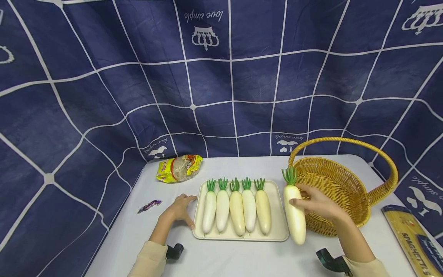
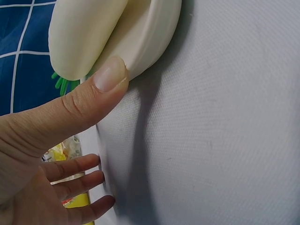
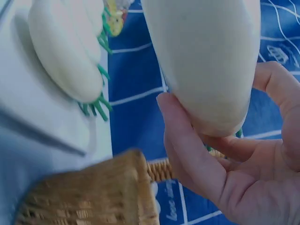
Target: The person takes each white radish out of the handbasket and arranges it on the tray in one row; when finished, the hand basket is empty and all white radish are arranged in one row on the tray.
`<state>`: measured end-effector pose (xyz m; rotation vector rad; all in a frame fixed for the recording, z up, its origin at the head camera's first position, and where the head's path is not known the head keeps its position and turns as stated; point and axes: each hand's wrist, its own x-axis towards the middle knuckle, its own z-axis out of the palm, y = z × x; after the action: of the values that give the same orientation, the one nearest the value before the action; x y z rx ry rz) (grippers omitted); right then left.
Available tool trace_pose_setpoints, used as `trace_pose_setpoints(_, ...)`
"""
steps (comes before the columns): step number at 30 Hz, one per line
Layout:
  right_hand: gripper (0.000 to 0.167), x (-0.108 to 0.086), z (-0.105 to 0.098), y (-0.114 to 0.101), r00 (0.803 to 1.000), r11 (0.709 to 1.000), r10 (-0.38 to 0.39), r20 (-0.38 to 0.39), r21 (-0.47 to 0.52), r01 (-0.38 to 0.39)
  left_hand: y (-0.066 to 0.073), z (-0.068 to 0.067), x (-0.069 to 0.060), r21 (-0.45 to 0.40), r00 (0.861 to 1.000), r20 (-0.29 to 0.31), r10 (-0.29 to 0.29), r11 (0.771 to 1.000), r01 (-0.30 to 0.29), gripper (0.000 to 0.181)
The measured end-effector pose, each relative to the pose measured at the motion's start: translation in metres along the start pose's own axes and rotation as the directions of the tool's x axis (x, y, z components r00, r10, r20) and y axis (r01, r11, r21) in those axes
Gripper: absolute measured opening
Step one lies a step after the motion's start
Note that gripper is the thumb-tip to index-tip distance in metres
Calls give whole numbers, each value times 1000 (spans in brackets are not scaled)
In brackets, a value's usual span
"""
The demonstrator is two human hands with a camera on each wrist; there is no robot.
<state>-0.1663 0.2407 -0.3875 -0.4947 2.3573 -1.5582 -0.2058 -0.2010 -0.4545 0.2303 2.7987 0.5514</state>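
My right hand (image 1: 316, 203) grips a white radish (image 1: 295, 217) with a green leafy top, held upright between the tray and the basket. In the right wrist view, thumb and fingers curl round the pale radish (image 3: 206, 56). Several more radishes (image 1: 237, 213) lie side by side in the cream tray (image 1: 277, 232), green tops toward the back. At the tray's left end is my left hand (image 1: 179, 209), its fingers spread. The left wrist view shows its thumb (image 2: 110, 77) against the tray rim (image 2: 145, 56), with nothing held.
A wicker basket (image 1: 360, 192) with a tall handle stands right of the tray. A spaghetti packet (image 1: 412, 238) lies at the far right. Back left is a yellow, partly see-through bag (image 1: 180, 168), with a small purple wrapper (image 1: 149, 206) nearer. A blue curtain (image 1: 242, 96) hangs behind the table.
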Motion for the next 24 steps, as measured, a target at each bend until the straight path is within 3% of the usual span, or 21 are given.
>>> trace_pose_setpoints(5,70,9,16,-1,999,998,-32,2,-54,32,-1,1,0,-6,1000,0,0,1000,0,101)
trace_pose_setpoints(16,73,26,49,4,996,992,31,-89,-117,-42,0,1,-1,-14,1000,-5,5,1000,-5,99)
trace_pose_setpoints(20,72,31,59,7,991,975,21,-131,-217,-49,0,0,-1,-14,1000,-4,9,1000,-9,100)
trace_pose_setpoints(24,70,39,68,11,987,939,11,-163,-337,-66,0,0,0,-10,1000,-3,3,1000,-3,100)
